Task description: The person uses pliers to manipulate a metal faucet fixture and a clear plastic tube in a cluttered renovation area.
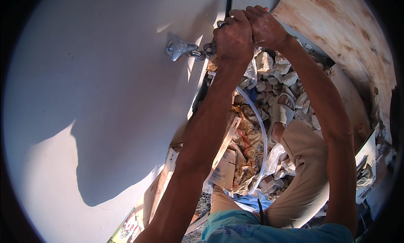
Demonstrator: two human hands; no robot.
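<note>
My left hand (234, 37) is closed in a fist at the edge of a large pale grey panel (105, 74). My right hand (266, 27) presses against it, its fingers curled too. What the two grip is mostly hidden by the fingers. A dark metal piece (209, 48) sticks out beside the left hand. Close to it, a shiny chrome fitting with a flared handle (181, 48) stands out from the panel. Both arms are stretched forward.
Broken stones (290, 78) cover the ground with crumpled brown paper (248, 158) and plastic. A clear hose (261, 133) curves over them. My sandalled foot (284, 108) stands on the rubble. A wooden board (336, 28) leans at the upper right.
</note>
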